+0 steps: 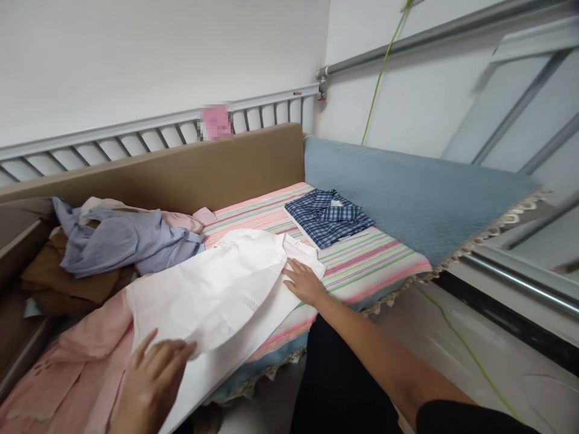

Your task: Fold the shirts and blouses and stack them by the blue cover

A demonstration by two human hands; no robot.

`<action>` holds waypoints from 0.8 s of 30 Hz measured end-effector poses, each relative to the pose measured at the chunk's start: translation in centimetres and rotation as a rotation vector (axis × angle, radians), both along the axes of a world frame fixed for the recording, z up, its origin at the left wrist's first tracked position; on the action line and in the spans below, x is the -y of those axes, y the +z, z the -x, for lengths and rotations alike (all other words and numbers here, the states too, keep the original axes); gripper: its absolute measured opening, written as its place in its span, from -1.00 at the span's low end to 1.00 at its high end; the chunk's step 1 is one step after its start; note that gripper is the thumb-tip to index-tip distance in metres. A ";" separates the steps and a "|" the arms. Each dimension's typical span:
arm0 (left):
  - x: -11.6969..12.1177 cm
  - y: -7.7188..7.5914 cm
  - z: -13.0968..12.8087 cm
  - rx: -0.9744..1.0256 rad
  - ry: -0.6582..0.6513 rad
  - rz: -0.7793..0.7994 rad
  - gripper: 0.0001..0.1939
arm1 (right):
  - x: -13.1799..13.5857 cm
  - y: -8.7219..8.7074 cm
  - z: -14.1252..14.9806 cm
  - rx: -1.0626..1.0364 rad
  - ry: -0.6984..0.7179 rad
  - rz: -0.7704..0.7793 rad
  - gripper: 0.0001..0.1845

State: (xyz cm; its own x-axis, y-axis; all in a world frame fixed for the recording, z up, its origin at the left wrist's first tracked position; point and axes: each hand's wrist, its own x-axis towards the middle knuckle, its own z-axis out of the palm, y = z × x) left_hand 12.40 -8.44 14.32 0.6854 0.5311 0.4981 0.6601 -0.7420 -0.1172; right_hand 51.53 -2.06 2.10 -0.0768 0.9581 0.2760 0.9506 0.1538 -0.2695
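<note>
A white shirt (212,295) lies spread across the striped bed cover (380,256). My right hand (304,281) rests flat on the shirt near its collar, fingers stretched out. Over at the lower left, my left hand (151,377) lies on the shirt's lower edge with fingers apart, where the white cloth overlaps a pink garment (67,374). A folded blue plaid shirt (328,216) sits on the cover beyond my right hand.
A heap of clothes, with a grey-blue striped shirt (122,238) on top and brown cloth (63,280) beneath, lies at the left. A brown headboard (181,172) runs behind. A blue quilted cover (416,193) drapes the right side. A grey floor (474,349) lies at the right.
</note>
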 end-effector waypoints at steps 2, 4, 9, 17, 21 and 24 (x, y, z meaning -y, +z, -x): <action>2.7 -2.9 -0.1 0.077 0.017 0.033 -0.71 | 0.2 0.3 -0.2 -0.026 -0.034 -0.062 -0.65; 4.1 -4.8 -0.3 0.153 0.051 0.084 -0.72 | 0.5 0.5 -0.4 -0.063 -0.077 -0.131 -0.73; 4.3 -5.4 0.9 0.172 0.088 0.090 -0.74 | 1.1 0.5 -1.0 -0.097 -0.187 -0.250 -0.67; 3.1 -7.3 6.9 -0.055 0.152 -0.080 -0.74 | 1.2 0.2 -1.0 -0.042 -0.212 -0.195 -0.43; 3.8 -10.6 8.0 -0.059 0.265 -0.070 -0.77 | 1.0 0.0 -1.5 -0.127 -0.186 -0.201 -0.42; 4.1 -11.8 7.6 -0.047 0.288 -0.079 -0.78 | 0.9 -0.1 -1.7 -0.152 -0.156 -0.211 -0.47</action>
